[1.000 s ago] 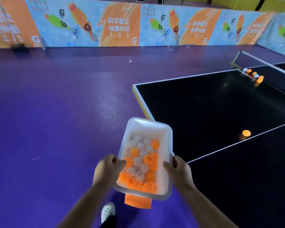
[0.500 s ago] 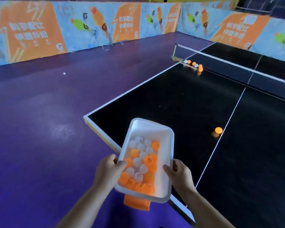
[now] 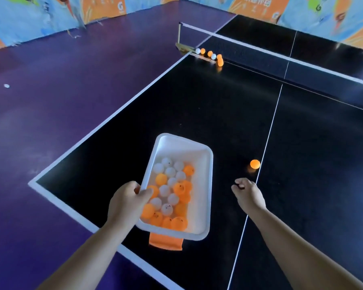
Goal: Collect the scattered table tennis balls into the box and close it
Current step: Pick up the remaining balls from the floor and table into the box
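Observation:
My left hand [image 3: 127, 200] grips the left rim of a white box [image 3: 206, 176] that holds several orange and white balls. An orange lid piece [image 3: 166, 241] hangs under the box's near end. The box is over the near left corner of the black table [image 3: 176, 105]. My right hand [image 3: 247, 194] is off the box, held to its right with fingers curled and nothing in them. A single orange ball [image 3: 255, 164] lies on the table just beyond that hand, by the white centre line. Several more balls [image 3: 213, 55] sit by the net post.
The net [image 3: 281, 61] crosses the table at the far side. A white ball [image 3: 6, 86] lies on the purple floor [image 3: 50, 101] far left. Printed barrier panels [image 3: 40, 19] fence the court at the back.
I have come up to the table with the view swung right. My right hand has let go of the box and moved right, toward the single orange ball. My left hand alone holds the box.

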